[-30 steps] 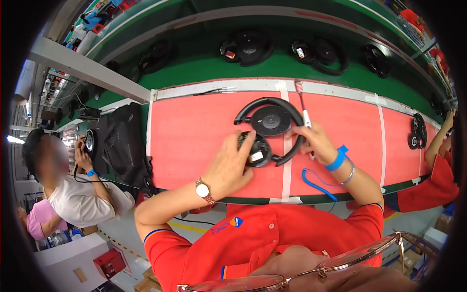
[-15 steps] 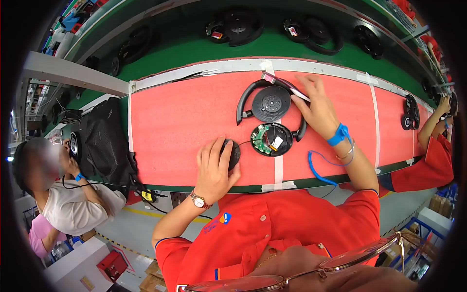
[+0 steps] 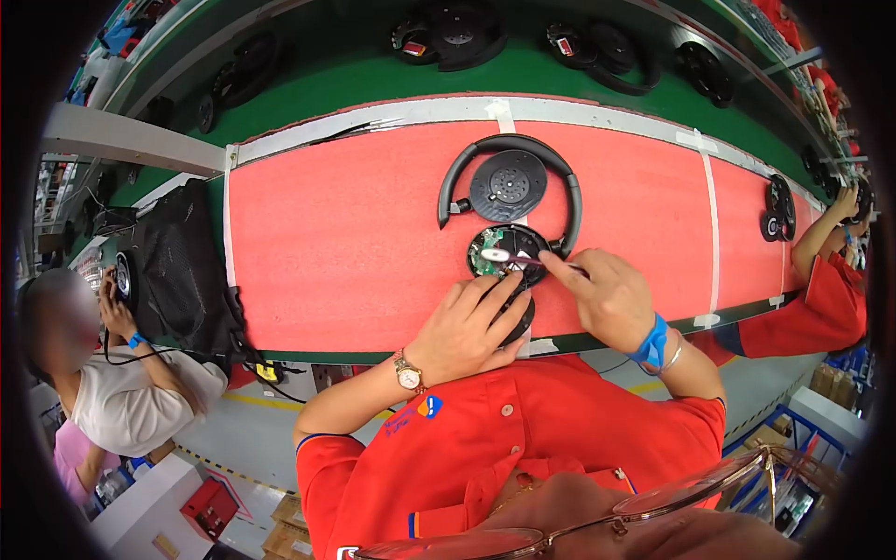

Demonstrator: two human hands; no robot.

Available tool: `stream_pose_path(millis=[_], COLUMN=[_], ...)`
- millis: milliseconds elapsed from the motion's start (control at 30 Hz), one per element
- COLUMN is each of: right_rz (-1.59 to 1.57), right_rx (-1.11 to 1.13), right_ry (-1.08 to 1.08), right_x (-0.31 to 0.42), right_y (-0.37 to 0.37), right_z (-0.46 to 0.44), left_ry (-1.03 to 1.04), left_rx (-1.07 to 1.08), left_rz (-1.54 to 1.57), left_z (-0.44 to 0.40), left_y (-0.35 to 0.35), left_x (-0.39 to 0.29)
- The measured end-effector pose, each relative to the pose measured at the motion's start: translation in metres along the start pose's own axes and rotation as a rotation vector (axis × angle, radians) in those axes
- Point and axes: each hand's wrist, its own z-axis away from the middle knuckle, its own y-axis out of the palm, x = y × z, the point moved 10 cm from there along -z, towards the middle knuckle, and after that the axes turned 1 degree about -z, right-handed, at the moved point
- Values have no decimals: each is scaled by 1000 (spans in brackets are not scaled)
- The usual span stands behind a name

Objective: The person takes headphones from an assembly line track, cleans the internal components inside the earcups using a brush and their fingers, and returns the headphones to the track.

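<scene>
A black headphone (image 3: 573, 191) lies on the pink mat, its curved headband toward the far side. One ear cup (image 3: 509, 185) shows a round face with small holes. The other, open ear cup (image 3: 535, 245) shows a green circuit board (image 3: 482, 245). My right hand (image 3: 611, 294) is closed on a toothbrush (image 3: 496, 255), whose head lies over the open cup with its back facing up; its bristles are hidden. My left hand (image 3: 467, 327) grips a black round cover (image 3: 516, 319) just below that cup, fingertips at the cup's near edge.
More headphone parts (image 3: 457, 37) lie on the green conveyor beyond the mat. A black bag (image 3: 191, 266) stands at the left, beside a person in a white shirt (image 3: 145, 392). Another headphone (image 3: 777, 210) lies at right, near a person in a red sleeve (image 3: 821, 299).
My right hand has brought the toothbrush from the headband down over the open ear cup. My left hand has moved right with the round cover, up against that cup.
</scene>
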Motion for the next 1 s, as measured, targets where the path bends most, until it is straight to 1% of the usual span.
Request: stream_pose_path(millis=[67, 100, 167, 200, 267, 333, 400, 433, 500, 600, 667, 733, 800, 867, 933, 1000], right_rz=[104, 102, 40, 38, 51, 124, 62, 60, 133, 66, 64, 136, 108, 77, 160, 159], right_rx=[-42, -46, -32, -33, -18, -54, 8, 7, -63, -45, -21, -33, -41, -50, -42, -2], right_ry=[101, 101, 31, 31, 109, 92, 5, 7, 92, 25, 22, 110, 84, 67, 139, 139], right_x=[-11, -6, 10, 10, 0, -3, 18, 13, -6, 13, 10, -6, 2, 3, -13, -12], right_y=[-6, -4, -1, -1, 1, -4, 3, 4, -3, 0, 1, -5, -4, -5, -10, -12], right_z=[-1, 0, 2, 2, 5, 4, 8, 7, 5, 11, 10, 8, 10, 11, 12, 13], left_ry=[7, 17, 6, -2, -7, -8, -10, -9, -22, -6, -14, -19, 11, -9, -26, -34], left_rx=[0, -1, -18, -26, -27, -37, -46, -43, -38, -62, -49, -39, -39, -41, -47, -29], left_rz=[-6, -8, 11, 36, 31, 28, 55, 55, 57, 68, 69, 74, 62, 70, 77, 75], left_z=[1, 1, 3, 3, 1, -1, 0, 0, -2, -2, -4, -4, -4, -4, -5, -4], left_y=[-1, -2, 1, 0, -2, -3, -2, -2, -3, -4, -5, -4, -3, -4, -5, -3], left_x=[-1, -1, 0, 0, -1, -2, -2, -2, -2, -3, -2, -2, -5, -4, -3, -3])
